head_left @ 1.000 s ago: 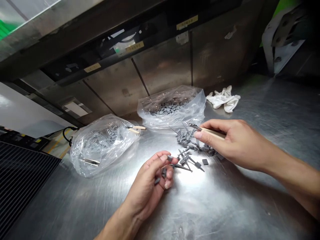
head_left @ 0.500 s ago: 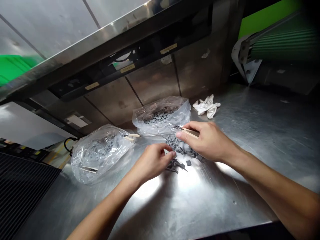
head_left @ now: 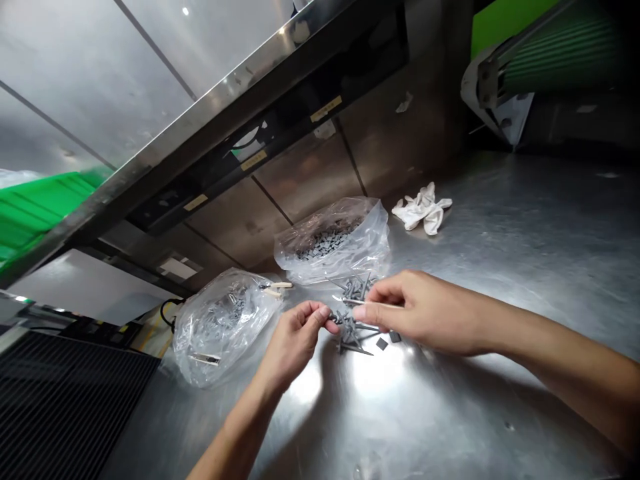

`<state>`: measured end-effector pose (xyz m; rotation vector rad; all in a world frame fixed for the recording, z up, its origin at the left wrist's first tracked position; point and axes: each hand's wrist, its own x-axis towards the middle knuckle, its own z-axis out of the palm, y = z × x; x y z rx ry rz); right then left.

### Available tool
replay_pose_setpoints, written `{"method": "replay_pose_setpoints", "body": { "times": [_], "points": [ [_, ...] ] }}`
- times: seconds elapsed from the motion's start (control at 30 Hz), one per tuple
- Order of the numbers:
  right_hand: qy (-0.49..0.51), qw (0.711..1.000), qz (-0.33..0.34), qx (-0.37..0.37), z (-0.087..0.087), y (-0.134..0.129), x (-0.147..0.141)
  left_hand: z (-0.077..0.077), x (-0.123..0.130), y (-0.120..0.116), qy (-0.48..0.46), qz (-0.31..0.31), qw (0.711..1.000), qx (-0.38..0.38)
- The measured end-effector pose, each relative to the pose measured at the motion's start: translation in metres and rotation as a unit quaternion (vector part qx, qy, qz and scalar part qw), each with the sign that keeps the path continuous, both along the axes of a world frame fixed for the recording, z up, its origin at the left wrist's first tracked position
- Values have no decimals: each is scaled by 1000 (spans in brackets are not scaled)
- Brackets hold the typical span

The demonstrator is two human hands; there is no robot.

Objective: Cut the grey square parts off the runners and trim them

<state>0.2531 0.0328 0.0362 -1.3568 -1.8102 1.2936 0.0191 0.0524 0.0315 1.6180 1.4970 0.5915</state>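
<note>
My left hand pinches a small grey plastic piece between thumb and fingertips, beside a heap of grey plastic sprues. My right hand is closed around nippers with pale handles, seen nearly edge-on. Their tip points left, just above the held piece; whether it touches cannot be made out. More grey sprues lie behind the tool. Small dark square pieces, one of them a flat tile, rest on the metal table just below my right hand.
A clear bag of grey tiles stands at the back. Left of it, another clear bag holds grey bits, with pale-handled nippers at its edge. White gloves lie back right. A metal shelf overhangs the table.
My left hand has closed its fingertips on a small grey piece. My right hand has turned the nippers edge-on and lowered them towards it. The view has shifted slightly.
</note>
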Motion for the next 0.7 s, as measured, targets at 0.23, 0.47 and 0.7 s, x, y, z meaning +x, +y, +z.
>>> {"method": "replay_pose_setpoints", "body": {
  "times": [0.23,0.47,0.7],
  "points": [
    [-69,994,41,-69,-3,-4,-11,-28,-13,-15,-141,72,986,-41],
    [-93,992,41,-71,-20,-10,-16,-24,-13,-29,-257,76,955,-125],
    [-118,991,36,-45,-15,-12,-21,-26,-12,-31,-275,81,949,-134]
  ]
}}
